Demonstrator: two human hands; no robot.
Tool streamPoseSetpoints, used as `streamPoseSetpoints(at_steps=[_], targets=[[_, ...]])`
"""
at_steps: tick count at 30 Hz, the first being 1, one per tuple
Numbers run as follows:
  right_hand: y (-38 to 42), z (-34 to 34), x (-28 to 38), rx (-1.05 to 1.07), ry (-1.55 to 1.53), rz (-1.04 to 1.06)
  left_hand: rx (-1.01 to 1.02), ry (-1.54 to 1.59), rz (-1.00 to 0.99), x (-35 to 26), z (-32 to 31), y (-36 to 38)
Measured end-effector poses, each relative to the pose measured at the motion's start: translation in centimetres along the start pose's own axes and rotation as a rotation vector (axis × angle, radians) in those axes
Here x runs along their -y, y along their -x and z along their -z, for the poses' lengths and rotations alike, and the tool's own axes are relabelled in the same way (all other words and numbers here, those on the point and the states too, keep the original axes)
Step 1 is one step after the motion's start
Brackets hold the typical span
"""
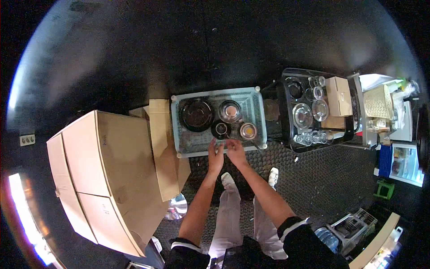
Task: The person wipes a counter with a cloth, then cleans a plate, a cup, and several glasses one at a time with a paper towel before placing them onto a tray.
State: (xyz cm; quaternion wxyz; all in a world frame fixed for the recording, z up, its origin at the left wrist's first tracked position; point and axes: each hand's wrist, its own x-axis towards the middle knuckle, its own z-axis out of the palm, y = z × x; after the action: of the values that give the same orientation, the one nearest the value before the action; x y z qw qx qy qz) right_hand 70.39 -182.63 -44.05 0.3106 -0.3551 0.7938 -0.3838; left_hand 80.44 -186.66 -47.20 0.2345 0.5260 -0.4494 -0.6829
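A light blue slatted plastic basket (174, 134) lies in front of me. My left hand (216, 154) and my right hand (236, 152) are close together over its near edge, fingers curled inward. Just beyond the fingertips is a small dark round dish (220, 129) with a pale ring in its middle. What the fingers hold between them is too small and blurred to name. Also in the basket are a large dark round bowl (197, 115), a clear glass bowl (230, 111) and a round glass piece (248, 131) with a yellowish centre.
At left stands a large cardboard box (125, 175), its flap (160, 134) beside the basket. To the right, a black-rimmed crate (289, 130) holds glass plates (302, 115), several glasses and a small carton (339, 96). Textured matting (286, 197) covers the floor.
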Motion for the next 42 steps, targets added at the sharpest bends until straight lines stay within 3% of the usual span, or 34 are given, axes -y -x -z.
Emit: streamPoseSetpoints(at_steps=[2, 3, 5, 8, 10, 12, 16, 18, 20, 22, 24, 28, 32, 36, 38, 39, 40, 42], targets=[[1.1, 1.8, 2.4, 0.151, -0.757, -0.484, -0.020, 0.049, -0.050, -2.9, -0.8, 2.9], [1.7, 2.4, 2.4, 0.151, -0.757, -0.474, -0.041, 0.097, -0.098, -4.8, -1.2, 4.4], [3.1, 3.8, 2.0, 0.269, -1.297, -0.411, -0.026, 0.167, -0.100, -7.1, -1.5, 6.8], [5.0, 8.1, 7.4, 0.262, -1.303, -0.413, -0.002, 0.266, -0.063, -11.3, -2.2, 10.6], [6.3, 10.5, 9.6, 0.277, -1.302, -0.357, 0.090, 0.135, -0.183, -13.5, -2.6, 12.8], [7.7, 12.9, 12.0, 0.257, -1.095, -0.240, 0.091, 0.187, -0.250, -15.5, -3.4, 14.8], [10.3, 17.9, 14.2, 0.110, -0.978, -0.031, 0.165, 0.055, -0.363, -21.4, -5.3, 19.3], [12.0, 21.4, 16.0, 0.052, -0.896, 0.038, 0.190, -0.182, -0.323, -23.8, -6.1, 21.6], [14.1, 24.9, 17.1, 0.091, -1.000, -0.040, 0.239, -0.147, -0.403, -24.6, -7.4, 23.5], [16.5, 28.3, 18.5, 0.040, -0.992, 0.051, 0.276, 0.094, -0.314, -25.5, -9.1, 25.4], [18.8, 31.8, 19.0, 0.087, -1.115, 0.017, 0.272, 0.107, -0.368, -27.1, -11.2, 28.1], [22.4, 38.7, 17.7, 0.021, -1.118, 0.141, 0.345, 0.072, -0.450, -28.7, -16.5, 32.4], [26.3, 46.5, 14.5, -0.049, -1.128, 0.288, 0.312, 0.235, -0.424, -28.7, -24.5, 37.7], [30.6, 54.0, 12.1, -0.197, -1.025, 0.212, 0.553, 0.183, -0.420, -27.0, -31.3, 41.6], [32.3, 56.1, 9.9, -0.210, -1.053, 0.224, 0.711, 0.031, -0.557, -26.7, -34.0, 44.4], [32.6, 56.9, 8.5, -0.175, -0.915, 0.266, 0.760, -0.040, -0.581, -26.4, -35.2, 45.2], [33.0, 57.5, 7.2, -0.140, -0.776, 0.304, 0.769, -0.043, -0.575, -25.5, -36.3, 45.1], [34.0, 58.8, 5.4, -0.133, -0.835, 0.263, 0.806, 0.017, -0.489, -23.8, -38.4, 45.0]])
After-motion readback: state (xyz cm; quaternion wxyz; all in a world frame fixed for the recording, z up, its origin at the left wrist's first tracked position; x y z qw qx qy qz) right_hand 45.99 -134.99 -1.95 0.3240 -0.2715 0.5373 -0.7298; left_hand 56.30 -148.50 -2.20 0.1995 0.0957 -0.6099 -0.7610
